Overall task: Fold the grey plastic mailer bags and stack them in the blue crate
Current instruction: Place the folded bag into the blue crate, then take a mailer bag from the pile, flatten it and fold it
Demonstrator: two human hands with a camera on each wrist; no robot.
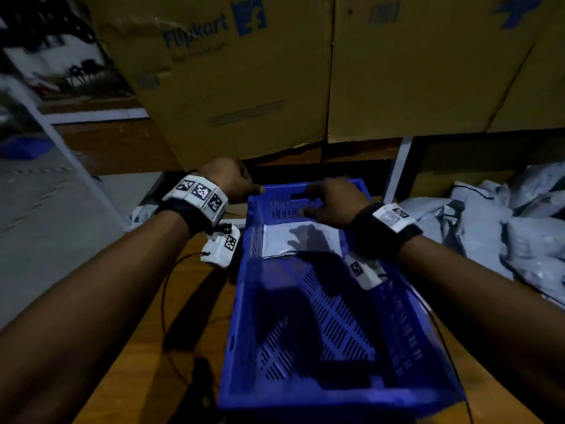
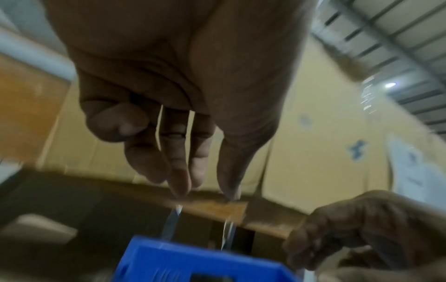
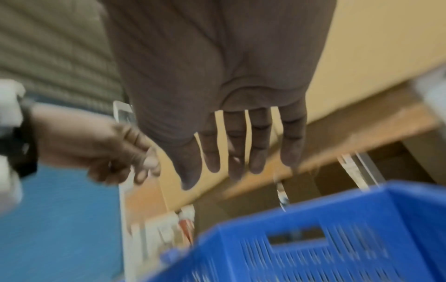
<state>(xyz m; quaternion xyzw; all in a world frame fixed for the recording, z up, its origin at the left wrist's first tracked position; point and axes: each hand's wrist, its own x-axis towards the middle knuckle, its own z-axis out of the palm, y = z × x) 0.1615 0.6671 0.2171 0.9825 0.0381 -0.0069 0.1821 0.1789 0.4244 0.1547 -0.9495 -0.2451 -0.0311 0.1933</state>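
Note:
The blue crate (image 1: 336,399) stands lengthwise on the wooden table, and one folded grey mailer bag (image 1: 293,240) lies flat at its far end. My left hand (image 1: 235,182) hovers just outside the crate's far left corner; the left wrist view shows this hand (image 2: 205,183) with loosely bent fingers and nothing in it, above the crate corner (image 2: 193,263). My right hand (image 1: 327,200) hangs over the crate's far wall above the folded bag. In the right wrist view the right hand (image 3: 236,171) has straight, spread fingers, empty, above the crate's slotted wall (image 3: 337,238).
A loose pile of unfolded grey mailer bags (image 1: 504,234) lies to the right of the crate. Large cardboard boxes (image 1: 244,71) stand close behind it. More grey plastic (image 1: 143,212) shows at the left. A black cable (image 1: 165,301) runs over the table (image 1: 146,347).

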